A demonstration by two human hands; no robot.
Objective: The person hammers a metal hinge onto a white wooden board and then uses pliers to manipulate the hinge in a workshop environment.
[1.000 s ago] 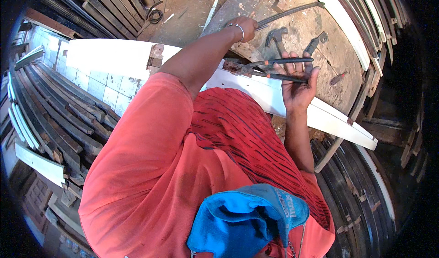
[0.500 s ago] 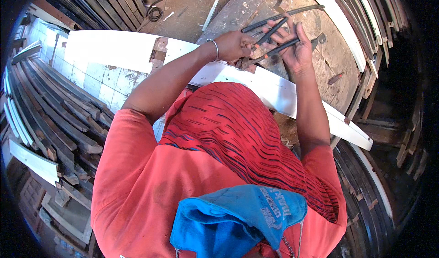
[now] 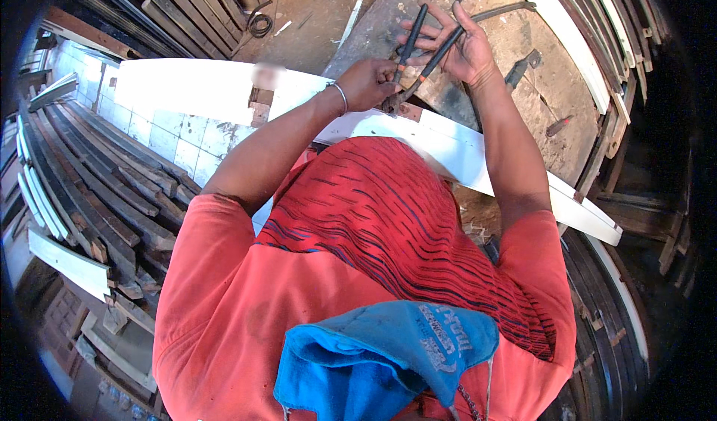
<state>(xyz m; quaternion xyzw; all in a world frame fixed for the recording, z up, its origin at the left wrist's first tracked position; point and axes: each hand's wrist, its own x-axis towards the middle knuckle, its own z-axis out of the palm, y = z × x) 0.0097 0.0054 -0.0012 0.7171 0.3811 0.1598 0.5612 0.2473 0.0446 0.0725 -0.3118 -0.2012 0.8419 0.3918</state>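
Pincers with black and orange handles (image 3: 442, 52) stand with their jaws down at a brown patch (image 3: 408, 110) on a long white board (image 3: 351, 124). My left hand (image 3: 369, 85) is closed around the lower part of the left handle, close to the jaws. My right hand (image 3: 469, 49) has its fingers stretched and spread behind the handles, with the right handle lying against it near the thumb. What the jaws bite on, if anything, is too small to tell. A dark pry bar (image 3: 506, 8) lies just beyond my right hand.
A worn wooden work surface (image 3: 571, 85) lies beyond the board, bearing a dark flat tool (image 3: 523, 69) and a small red-handled tool (image 3: 557, 125). Stacked dark timber (image 3: 97, 171) fills the left side. Curved white boards (image 3: 556, 36) line the right. A black coil (image 3: 260, 24) rests on the floor.
The pincers' handles have swung away from me and to the left, more upright. My right hand has moved the same way. My left hand stays near the jaws.
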